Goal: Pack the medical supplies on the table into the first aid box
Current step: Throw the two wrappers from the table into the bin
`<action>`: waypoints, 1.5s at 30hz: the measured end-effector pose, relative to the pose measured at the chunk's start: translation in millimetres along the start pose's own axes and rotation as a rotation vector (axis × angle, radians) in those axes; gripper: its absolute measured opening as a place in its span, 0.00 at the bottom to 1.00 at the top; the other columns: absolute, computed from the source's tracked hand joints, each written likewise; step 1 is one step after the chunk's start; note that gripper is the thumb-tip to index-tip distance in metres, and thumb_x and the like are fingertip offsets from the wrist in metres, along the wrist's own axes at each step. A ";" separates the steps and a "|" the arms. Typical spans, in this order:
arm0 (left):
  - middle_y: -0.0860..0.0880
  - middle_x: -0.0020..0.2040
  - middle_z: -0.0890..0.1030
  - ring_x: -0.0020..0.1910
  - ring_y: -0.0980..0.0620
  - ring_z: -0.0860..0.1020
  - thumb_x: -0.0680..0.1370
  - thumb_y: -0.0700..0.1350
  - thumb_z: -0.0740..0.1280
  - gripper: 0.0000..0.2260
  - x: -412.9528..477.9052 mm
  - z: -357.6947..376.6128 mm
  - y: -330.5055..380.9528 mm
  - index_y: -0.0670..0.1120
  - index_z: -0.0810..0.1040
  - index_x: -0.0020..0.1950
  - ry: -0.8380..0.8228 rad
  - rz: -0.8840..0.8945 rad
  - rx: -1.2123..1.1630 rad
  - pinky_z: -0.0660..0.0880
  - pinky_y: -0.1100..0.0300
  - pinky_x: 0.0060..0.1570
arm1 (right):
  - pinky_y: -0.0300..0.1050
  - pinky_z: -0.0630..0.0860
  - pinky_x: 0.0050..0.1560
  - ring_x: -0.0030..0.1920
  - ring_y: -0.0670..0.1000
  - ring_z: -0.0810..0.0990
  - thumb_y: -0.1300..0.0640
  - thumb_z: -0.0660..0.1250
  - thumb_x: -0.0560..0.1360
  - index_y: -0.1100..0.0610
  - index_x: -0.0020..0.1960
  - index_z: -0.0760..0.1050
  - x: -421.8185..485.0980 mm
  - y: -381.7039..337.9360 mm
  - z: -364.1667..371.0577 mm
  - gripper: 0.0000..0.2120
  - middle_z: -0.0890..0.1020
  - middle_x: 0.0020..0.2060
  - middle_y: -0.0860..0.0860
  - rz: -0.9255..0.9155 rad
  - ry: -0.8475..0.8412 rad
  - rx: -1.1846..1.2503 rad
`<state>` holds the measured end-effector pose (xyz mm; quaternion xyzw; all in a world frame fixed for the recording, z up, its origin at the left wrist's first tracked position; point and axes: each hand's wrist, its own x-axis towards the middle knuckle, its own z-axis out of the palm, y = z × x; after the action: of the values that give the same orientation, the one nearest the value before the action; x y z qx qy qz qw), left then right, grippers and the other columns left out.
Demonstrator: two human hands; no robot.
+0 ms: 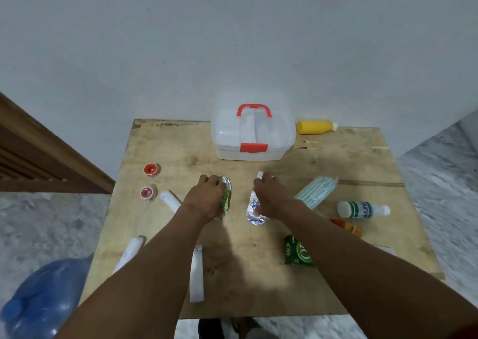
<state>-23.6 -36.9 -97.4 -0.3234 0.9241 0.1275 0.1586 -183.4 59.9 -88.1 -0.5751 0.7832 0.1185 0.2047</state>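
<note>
The first aid box (252, 142), translucent white with a red handle and red latch, stands shut at the table's far middle. My left hand (205, 196) is closed over a green foil blister pack (226, 196) lying on the wood. My right hand (270, 196) grips a silver-blue foil blister pack (254, 210). Around them lie two red tape rolls (152, 170) (148, 192), white tubes (170, 201) (129, 254) (196, 274), a packet of face masks (316, 192), a white-green bottle (362, 209), an orange tube (348, 227), a green box (297, 252) and a yellow bottle (315, 127).
The wooden table (349, 162) stands against a pale wall. A blue water jug (41, 300) sits on the floor at the near left, by the table's corner. A wooden frame runs along the left side. A white slip of paper (385, 249) lies at the right edge.
</note>
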 end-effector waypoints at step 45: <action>0.42 0.48 0.81 0.47 0.41 0.77 0.77 0.40 0.65 0.07 -215.8 -83.3 7.9 0.42 0.80 0.53 0.432 0.269 0.009 0.65 0.57 0.38 | 0.47 0.67 0.43 0.56 0.64 0.78 0.65 0.64 0.76 0.60 0.61 0.73 -224.3 -107.7 -39.4 0.14 0.76 0.57 0.60 0.177 0.424 0.058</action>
<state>113.7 61.2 61.1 -0.2163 0.9719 0.0712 -0.0596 -31.3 201.0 54.8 -0.5101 0.8591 -0.0101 0.0410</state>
